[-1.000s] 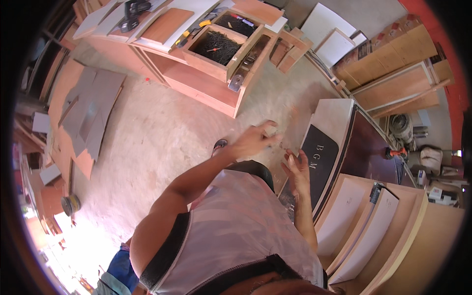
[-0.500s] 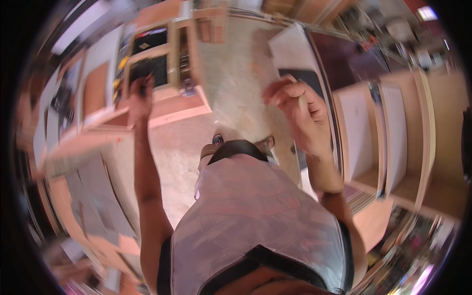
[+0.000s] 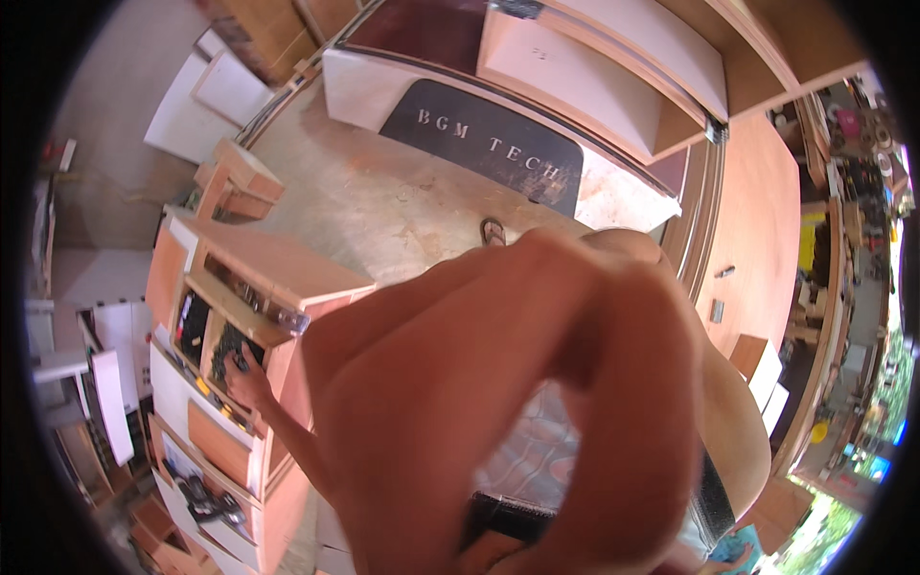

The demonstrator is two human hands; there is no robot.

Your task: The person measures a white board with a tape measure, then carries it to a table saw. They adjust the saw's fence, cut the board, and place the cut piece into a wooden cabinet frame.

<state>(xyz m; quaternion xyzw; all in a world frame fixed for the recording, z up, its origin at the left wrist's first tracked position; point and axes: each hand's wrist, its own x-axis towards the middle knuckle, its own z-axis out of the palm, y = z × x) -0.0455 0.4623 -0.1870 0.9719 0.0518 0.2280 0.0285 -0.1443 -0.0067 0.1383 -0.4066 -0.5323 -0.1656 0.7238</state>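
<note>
My right hand (image 3: 498, 335) fills the middle of the view close to the camera, blurred, its fingers bent into a loop; anything between the tips is hidden. At the left, my left hand (image 3: 246, 381) reaches into a wooden compartment box (image 3: 240, 299) of small dark screws or nails, fingertips curled among them; what they grip is too small to tell. Yellow-handled tools (image 3: 203, 385) lie beside the box on a wooden cabinet (image 3: 287, 264), along with a black power tool (image 3: 211, 503).
An open shelving unit (image 3: 575, 57) and a dark lettered panel (image 3: 431, 149) stand ahead. Small wooden stands (image 3: 244, 182) and leaning white boards (image 3: 177, 115) are at upper left. A long plywood board (image 3: 752, 220) and cluttered shelves (image 3: 815, 287) line the right.
The view has swung to the right. My left hand has reached out into the box of small hardware, and my right hand has risen close to the camera.
</note>
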